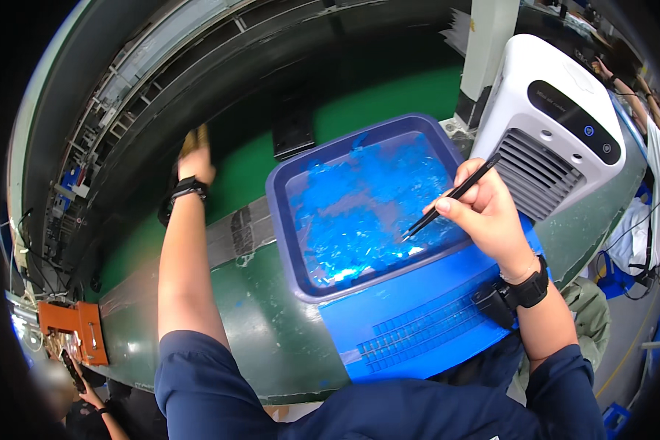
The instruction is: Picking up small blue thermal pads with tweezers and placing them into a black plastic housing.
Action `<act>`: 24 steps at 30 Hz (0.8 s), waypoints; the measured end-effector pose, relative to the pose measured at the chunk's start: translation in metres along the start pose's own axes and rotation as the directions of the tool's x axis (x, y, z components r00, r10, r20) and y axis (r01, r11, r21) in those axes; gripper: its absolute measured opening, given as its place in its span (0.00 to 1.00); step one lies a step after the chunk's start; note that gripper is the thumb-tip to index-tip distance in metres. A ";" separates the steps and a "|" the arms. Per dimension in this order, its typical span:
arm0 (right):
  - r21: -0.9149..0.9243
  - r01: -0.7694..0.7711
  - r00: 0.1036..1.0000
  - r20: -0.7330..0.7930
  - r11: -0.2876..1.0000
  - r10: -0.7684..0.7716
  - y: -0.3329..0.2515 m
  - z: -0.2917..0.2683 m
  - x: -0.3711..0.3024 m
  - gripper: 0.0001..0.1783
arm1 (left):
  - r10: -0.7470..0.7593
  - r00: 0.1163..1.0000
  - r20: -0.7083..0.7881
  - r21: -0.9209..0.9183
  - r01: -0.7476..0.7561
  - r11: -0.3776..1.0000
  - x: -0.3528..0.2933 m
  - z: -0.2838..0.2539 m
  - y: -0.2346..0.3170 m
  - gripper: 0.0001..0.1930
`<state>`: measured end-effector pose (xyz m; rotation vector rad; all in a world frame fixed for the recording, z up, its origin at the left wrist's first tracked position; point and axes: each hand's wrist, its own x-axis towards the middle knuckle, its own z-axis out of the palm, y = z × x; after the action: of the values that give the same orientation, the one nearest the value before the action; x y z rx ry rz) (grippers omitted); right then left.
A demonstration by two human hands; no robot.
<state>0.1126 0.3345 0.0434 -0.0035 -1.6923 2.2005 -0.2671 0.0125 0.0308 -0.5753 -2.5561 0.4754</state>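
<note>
In my right hand (495, 216) is a pair of black tweezers (458, 192), pinched between thumb and fingers. Their tips point down into a dark blue plastic tray (277, 213), over many small shiny blue film-like pieces (359, 209). Whether the tips grip a piece is too small to tell. My left hand (196, 158) reaches far forward, left of the tray, over the dark edge of a green surface; its fingers are blurred. Under the tray's near side lies a blue mat (348, 341), with rows of small blue rectangular pieces (425, 330) on it.
A white air cooler (557, 125) stands right of the tray. Behind the tray sits a small black block (293, 138). The green table (271, 330) has a taped strip along it. An orange box (77, 330) is at far left, near another person's hand (88, 392).
</note>
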 end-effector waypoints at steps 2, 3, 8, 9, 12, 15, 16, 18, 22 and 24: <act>-0.047 -0.001 1.000 -0.007 0.999 0.000 0.000 -0.005 -0.001 0.16 | 0.328 0.916 -0.230 0.049 -0.326 0.944 0.020 -0.014 0.053 0.37; -0.080 0.005 1.000 0.006 0.997 -0.004 0.000 -0.006 -0.001 0.16 | 0.412 0.878 -0.245 0.056 -0.411 0.910 0.021 -0.026 0.078 0.36; -0.088 0.008 1.000 0.010 0.996 -0.007 0.001 -0.005 -0.005 0.15 | 0.497 0.819 -0.288 -0.089 -0.539 0.837 0.028 -0.046 0.127 0.27; -0.082 0.017 1.000 0.006 0.996 -0.017 0.002 -0.007 -0.005 0.15 | 0.501 0.820 -0.276 -0.100 -0.543 0.834 0.028 -0.057 0.125 0.27; -0.073 0.011 1.000 0.013 0.997 -0.010 0.004 -0.013 -0.005 0.15 | 0.415 0.840 -0.349 -0.213 -0.502 0.838 0.018 -0.105 0.098 0.18; -0.098 0.033 0.999 0.044 0.995 -0.029 0.007 -0.013 0.000 0.14 | -0.024 0.669 -0.742 -0.201 -0.189 0.961 -0.018 -0.127 0.044 0.08; -0.098 0.045 0.998 0.043 0.994 -0.041 0.010 -0.016 0.001 0.14 | -0.404 0.795 -0.452 -0.791 -0.148 0.594 -0.039 -0.141 0.041 0.09; -0.196 0.006 0.998 0.055 0.981 0.005 0.008 -0.011 0.002 0.14 | -0.582 0.774 -0.250 -0.948 -0.319 -0.017 -0.080 -0.154 0.017 0.09; -0.251 0.075 0.990 0.138 0.965 -0.041 0.024 -0.010 0.006 0.11 | -0.267 0.957 0.117 -0.739 -0.096 -0.667 -0.179 -0.173 0.020 0.10; -0.403 0.021 0.999 0.042 0.915 -0.004 0.015 0.006 0.000 0.13 | -0.121 0.932 0.341 -0.669 0.150 -0.728 -0.226 -0.178 0.044 0.12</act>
<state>0.1074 0.3259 0.0307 -0.0543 -2.1323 1.8122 0.0186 -0.0172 0.0758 -0.3995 -1.7963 -2.7403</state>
